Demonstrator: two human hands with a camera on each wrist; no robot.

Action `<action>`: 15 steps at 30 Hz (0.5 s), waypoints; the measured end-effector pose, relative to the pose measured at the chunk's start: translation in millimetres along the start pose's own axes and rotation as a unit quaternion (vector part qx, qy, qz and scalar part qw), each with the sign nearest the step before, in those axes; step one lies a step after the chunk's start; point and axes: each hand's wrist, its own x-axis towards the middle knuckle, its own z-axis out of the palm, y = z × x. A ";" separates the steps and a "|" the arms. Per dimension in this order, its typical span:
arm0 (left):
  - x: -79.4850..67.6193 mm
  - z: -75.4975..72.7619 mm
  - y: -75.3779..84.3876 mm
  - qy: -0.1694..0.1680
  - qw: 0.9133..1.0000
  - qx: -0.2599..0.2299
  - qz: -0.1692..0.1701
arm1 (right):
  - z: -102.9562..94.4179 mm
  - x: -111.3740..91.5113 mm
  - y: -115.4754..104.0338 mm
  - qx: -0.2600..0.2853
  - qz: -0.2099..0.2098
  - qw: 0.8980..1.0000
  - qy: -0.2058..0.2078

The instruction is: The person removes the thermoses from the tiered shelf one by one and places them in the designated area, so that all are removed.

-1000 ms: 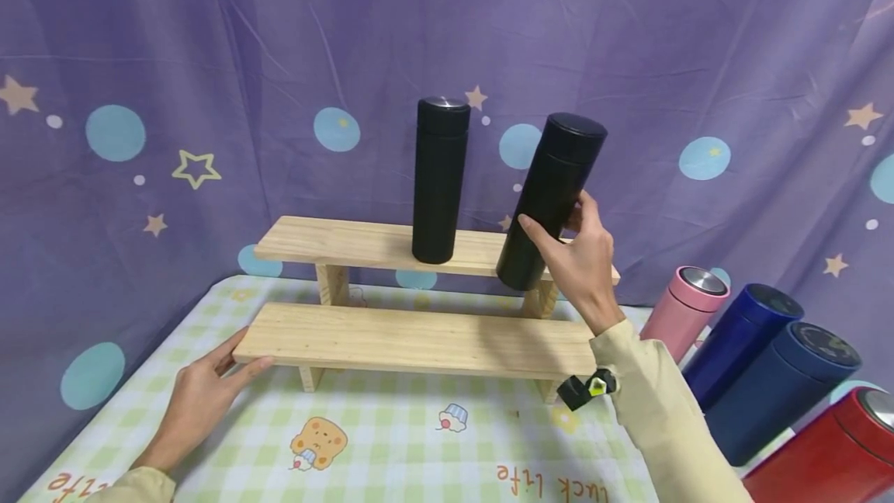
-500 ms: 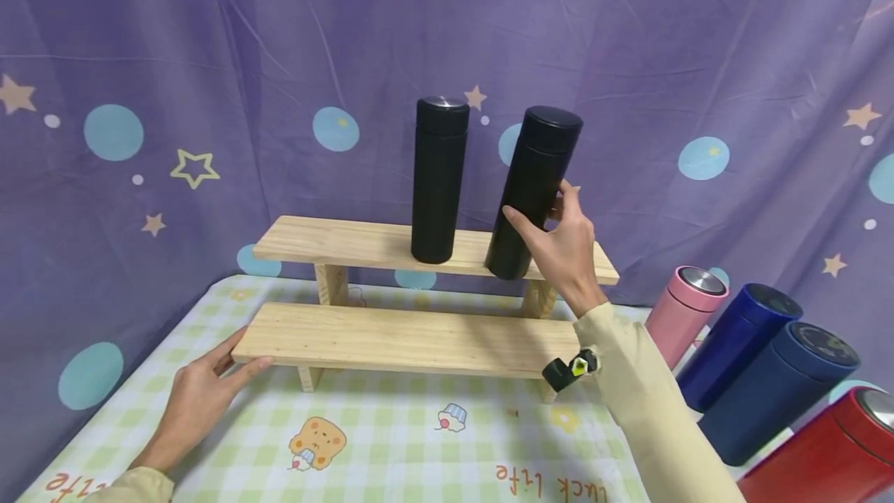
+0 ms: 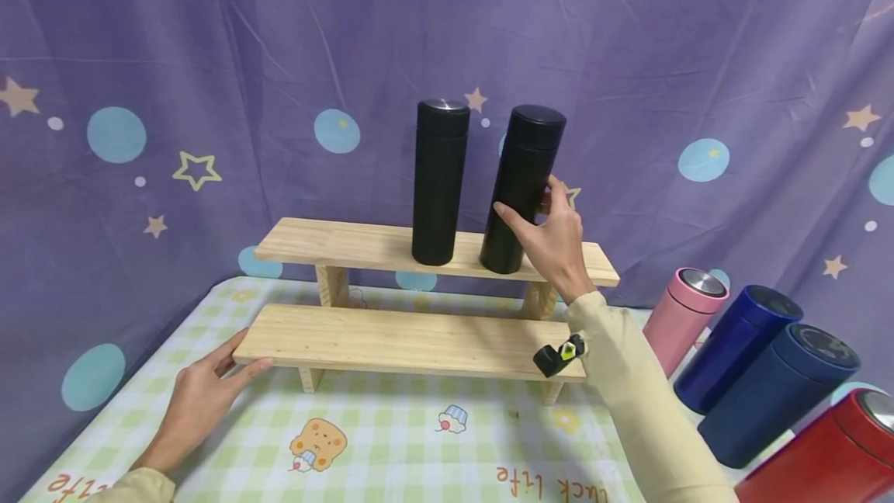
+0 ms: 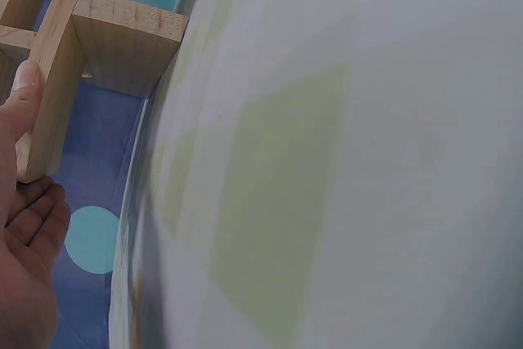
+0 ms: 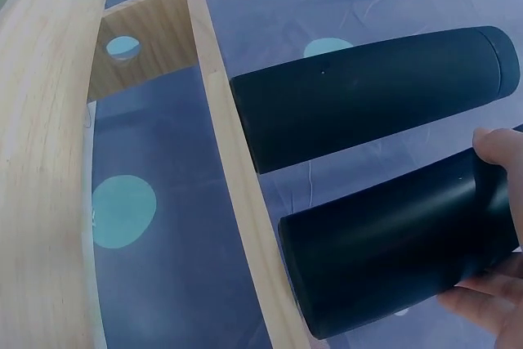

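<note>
My right hand (image 3: pixel 556 245) grips a black thermos bottle (image 3: pixel 522 169) around its middle, thumb on the near side. Tilted a little to the right, the bottle has its base at the upper shelf (image 3: pixel 342 241), right of centre; whether it bears its full weight there I cannot tell. Left of it, apart, a second black thermos bottle (image 3: pixel 438 185) with a silver-topped lid stands upright. Both bottles also show in the right wrist view. My left hand (image 3: pixel 199 398) holds the left end of the lower wooden shelf (image 3: pixel 405 338); in the left wrist view its thumb (image 4: pixel 27 87) presses the board's edge.
At the right stand a pink thermos (image 3: pixel 684 317), a bright blue thermos (image 3: pixel 736 348), a navy thermos (image 3: pixel 778 394) and a red thermos (image 3: pixel 824 449). A checked cloth (image 3: pixel 391 449) covers the table. A purple curtain (image 3: pixel 279 22) hangs behind the wooden stand.
My right hand has moved left with the black thermos, bringing it closer to the second bottle and more upright, its base now over the upper shelf. My left hand has stayed put.
</note>
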 end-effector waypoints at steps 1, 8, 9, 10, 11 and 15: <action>-0.1 0.0 -0.1 -0.002 1.000 -0.001 -0.001 | 0.7 0.3 0.1 0.001 0.000 1.000 -0.002; 1.2 -0.6 0.0 -0.004 1.000 -0.001 -0.006 | 4.2 4.4 4.8 -0.005 -0.001 1.000 -0.023; 1.2 -0.7 0.2 -0.003 1.000 -0.001 -0.007 | 4.6 5.1 5.7 -0.006 0.000 1.000 -0.026; 1.2 -0.9 0.3 -0.004 1.000 -0.001 -0.007 | 5.1 5.8 6.5 -0.006 0.001 1.000 -0.030; 0.7 -0.9 0.6 -0.004 1.000 -0.002 -0.009 | 5.7 6.4 7.2 -0.006 0.002 0.999 -0.033; 0.1 -1.3 0.0 -0.007 1.000 0.000 -0.010 | 6.7 7.2 7.0 -0.007 0.005 0.999 -0.035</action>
